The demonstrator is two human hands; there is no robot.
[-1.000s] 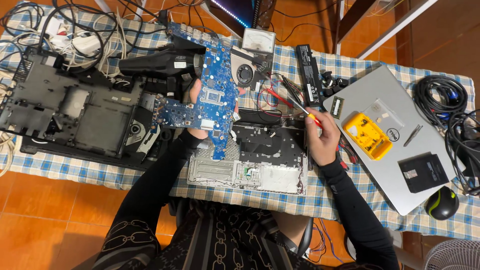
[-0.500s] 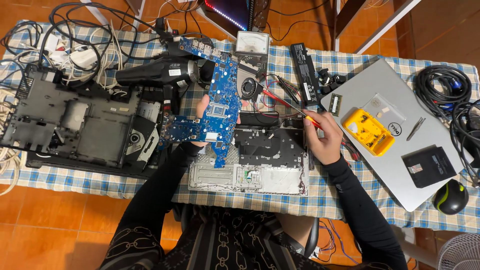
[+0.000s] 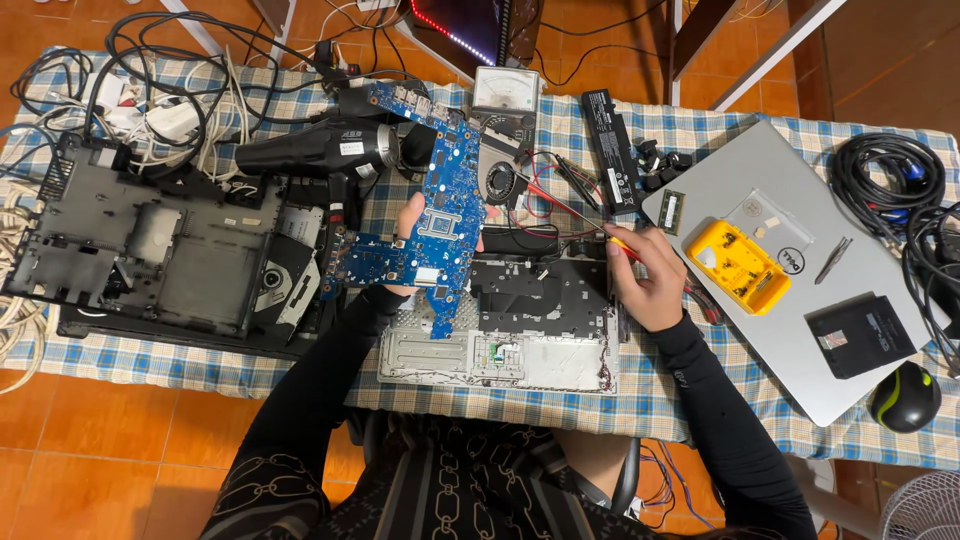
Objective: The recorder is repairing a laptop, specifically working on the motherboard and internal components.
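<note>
We are gripping the blue circuit board (image 3: pixel 440 215) in our left hand (image 3: pixel 408 222) — long axis pointing away — while our right hand (image 3: pixel 650 285) is clutching a red screwdriver (image 3: pixel 590 228).

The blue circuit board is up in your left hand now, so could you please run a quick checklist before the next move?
1. Left hand grips the blue circuit board firmly: ok, fingers wrap its edge.
2. Board lifted off the open laptop chassis: ok.
3. Red-handled screwdriver secure in the right hand: ok.
4. Screwdriver tip apart from the board: cannot tell.
5. Loose screws kept in the yellow tray: ok, small parts lie in it.
6. Hair dryer clear of the board: not ok, it lies right beside it.
</note>
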